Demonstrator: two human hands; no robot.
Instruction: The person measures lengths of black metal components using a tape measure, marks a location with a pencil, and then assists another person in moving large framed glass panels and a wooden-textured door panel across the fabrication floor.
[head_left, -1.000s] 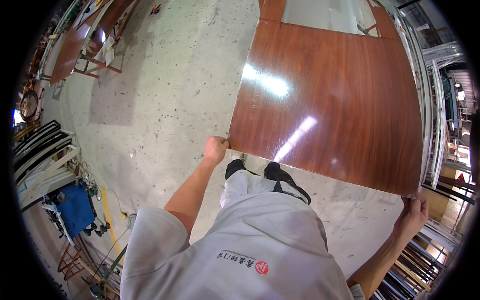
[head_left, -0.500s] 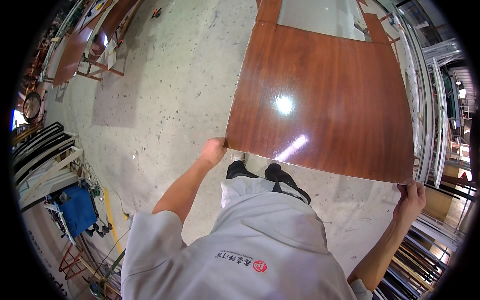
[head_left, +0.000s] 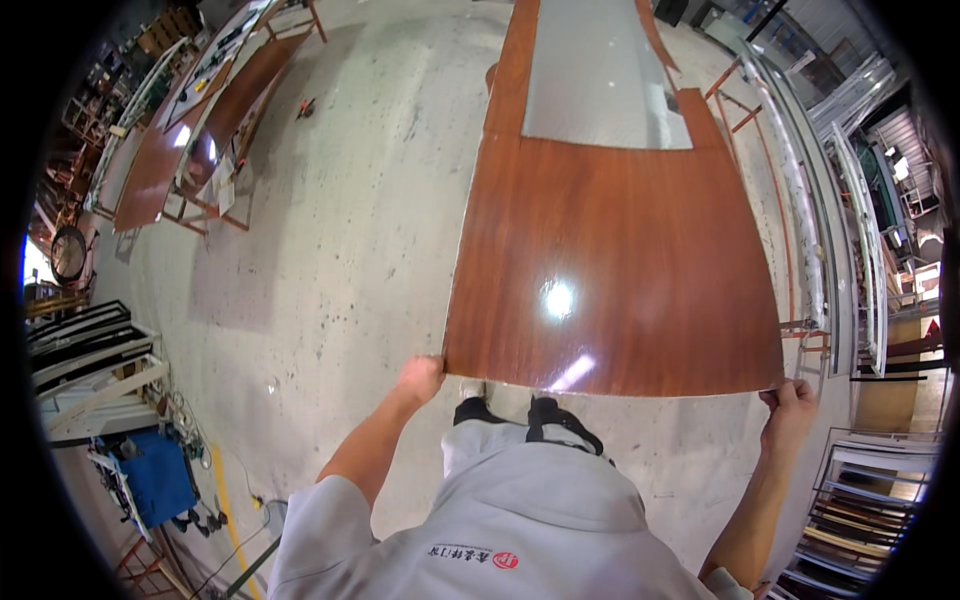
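Note:
A large glossy brown wood-grain panel stretches away from me, its near edge just in front of my body. Farther along it, a cut-out or inset shows a pale grey surface. My left hand is closed around the panel's near left corner. At the near right corner my right hand grips the edge, fingers curled. What supports the panel's far end is cut off by the view's top.
Another brown panel rests on a stand at the far left. Left of me are stacked frames and a blue-covered cart. Long metal profiles line the right side, with a rack of bars nearer. A small red-and-black tool lies on the floor.
The panel and both hands now sit lower in the view, and more of the panel's far part shows. Its near edge has become more level. Both hands keep their grip.

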